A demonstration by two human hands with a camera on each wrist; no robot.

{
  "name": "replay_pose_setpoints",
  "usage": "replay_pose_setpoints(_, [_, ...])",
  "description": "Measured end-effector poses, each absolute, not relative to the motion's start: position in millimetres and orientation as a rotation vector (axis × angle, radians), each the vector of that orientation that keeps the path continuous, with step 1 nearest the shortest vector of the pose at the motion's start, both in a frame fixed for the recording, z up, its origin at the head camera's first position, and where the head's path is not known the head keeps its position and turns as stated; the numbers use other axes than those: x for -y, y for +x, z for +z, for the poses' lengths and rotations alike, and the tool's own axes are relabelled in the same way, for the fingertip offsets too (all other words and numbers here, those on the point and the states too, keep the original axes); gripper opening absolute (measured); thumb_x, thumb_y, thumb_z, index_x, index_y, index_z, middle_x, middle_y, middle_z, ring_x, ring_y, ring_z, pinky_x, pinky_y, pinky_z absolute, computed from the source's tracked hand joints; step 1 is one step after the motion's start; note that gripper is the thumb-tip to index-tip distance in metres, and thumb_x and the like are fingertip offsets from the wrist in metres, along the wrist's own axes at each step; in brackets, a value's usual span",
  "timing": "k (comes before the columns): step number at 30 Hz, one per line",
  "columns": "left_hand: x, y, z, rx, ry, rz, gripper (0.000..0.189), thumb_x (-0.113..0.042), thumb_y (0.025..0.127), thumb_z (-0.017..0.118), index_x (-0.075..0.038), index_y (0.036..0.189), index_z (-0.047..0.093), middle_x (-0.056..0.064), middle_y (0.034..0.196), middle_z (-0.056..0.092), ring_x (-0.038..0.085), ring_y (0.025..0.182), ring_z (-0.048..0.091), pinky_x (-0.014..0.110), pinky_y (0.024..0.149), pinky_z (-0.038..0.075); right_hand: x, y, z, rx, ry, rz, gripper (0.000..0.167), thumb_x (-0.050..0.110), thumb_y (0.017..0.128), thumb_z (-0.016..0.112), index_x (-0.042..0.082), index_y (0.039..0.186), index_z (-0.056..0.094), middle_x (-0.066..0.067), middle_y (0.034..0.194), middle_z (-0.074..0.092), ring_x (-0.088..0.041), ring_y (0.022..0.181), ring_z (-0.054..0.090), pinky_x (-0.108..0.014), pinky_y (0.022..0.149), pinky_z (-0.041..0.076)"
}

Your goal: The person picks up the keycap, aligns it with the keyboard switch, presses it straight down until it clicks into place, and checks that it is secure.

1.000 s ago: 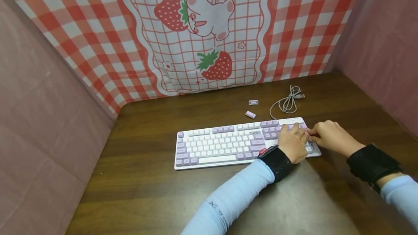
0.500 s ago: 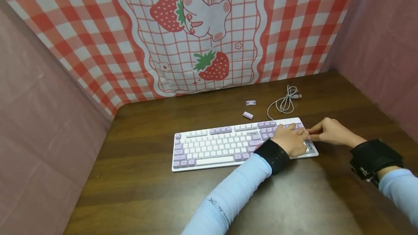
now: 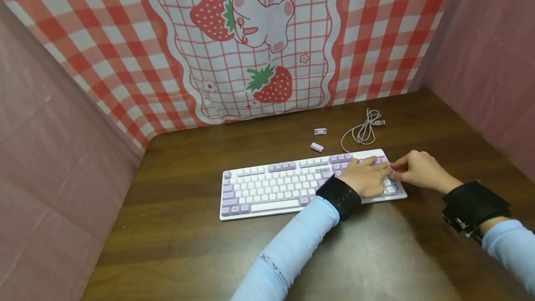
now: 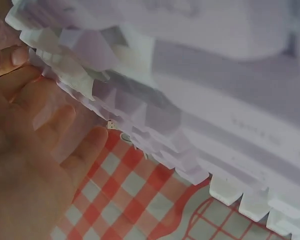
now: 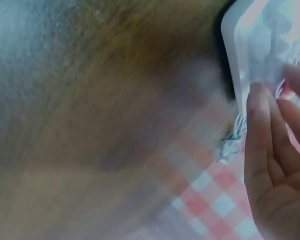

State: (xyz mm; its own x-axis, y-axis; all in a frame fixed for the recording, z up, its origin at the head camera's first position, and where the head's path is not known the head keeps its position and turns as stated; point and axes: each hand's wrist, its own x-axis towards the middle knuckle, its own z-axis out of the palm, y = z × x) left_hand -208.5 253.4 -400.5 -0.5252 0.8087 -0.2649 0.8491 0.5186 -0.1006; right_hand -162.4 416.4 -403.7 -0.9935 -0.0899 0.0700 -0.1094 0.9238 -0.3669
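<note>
A white-and-lilac keyboard (image 3: 276,206) lies on the brown table, its right end under both hands. My left hand (image 3: 364,178) rests over the number pad with its fingers extended and spread. In the left wrist view its fingers (image 4: 82,150) reach alongside the lilac keys. At the keyboard's right edge, my right hand (image 3: 424,169) pinches with thumb and forefinger at a lilac keycap, mostly hidden by the fingertips. A grey gap in the keys (image 3: 397,186) shows just below those fingertips. Another gap (image 3: 323,170) sits near the top of the main block.
Two loose lilac keycaps, one nearer (image 3: 316,147) and one farther (image 3: 320,131), lie behind the keyboard. A coiled white cable (image 3: 365,129) lies to their right. A red-checked cloth (image 3: 380,36) hangs behind the table; pink cloth (image 3: 485,59) hangs at the sides.
My left hand has shifted slightly left over the number pad, uncovering more white keys at the lower right. The right fingertips stay at the keyboard's right edge. The head view has shifted slightly.
</note>
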Motion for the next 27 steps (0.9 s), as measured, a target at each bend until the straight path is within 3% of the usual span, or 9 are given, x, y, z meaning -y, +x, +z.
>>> replay_pose_setpoints(5, [-250.6, -202.2, -404.1, -2.642, 1.420, -0.422, 0.055, -0.045, 0.093, 0.033, -0.043, 0.146, 0.017, -0.026, 0.153, 0.012, 0.002, 0.144, 0.010, 0.034, 0.115, 0.019, -406.5, -160.1, -402.4, 2.992, 0.134, 0.466, 0.026, 0.009, 0.071, 0.071, -0.008, 0.091, 0.071, -0.019, 0.080, 0.072, -0.013, 0.058, 0.054, -0.030, 0.051, 0.040])
replay_pose_setpoints(11, [-250.7, -199.3, -406.7, -2.673, 1.381, -0.427, 0.054, -0.044, 0.093, 0.035, -0.044, 0.145, 0.019, -0.027, 0.153, 0.013, 0.001, 0.143, 0.009, 0.033, 0.115, 0.019, -406.9, -159.7, -404.4, 2.964, 0.130, 0.495, 0.021, 0.008, 0.070, 0.071, -0.005, 0.086, 0.073, -0.016, 0.075, 0.072, -0.010, 0.054, 0.047, -0.028, 0.049, 0.034])
replay_pose_setpoints(27, [-252.8, -199.1, -406.6, -2.655, 1.393, -0.436, 0.057, -0.047, 0.093, 0.035, -0.042, 0.146, 0.015, -0.026, 0.153, 0.010, 0.002, 0.144, 0.006, 0.030, 0.114, 0.019, -409.3, -160.6, -410.0, 2.938, 0.096, 0.582, 0.019, 0.010, 0.072, 0.074, -0.004, 0.085, 0.073, -0.023, 0.081, 0.070, -0.021, 0.065, 0.061, -0.032, 0.054, 0.040])
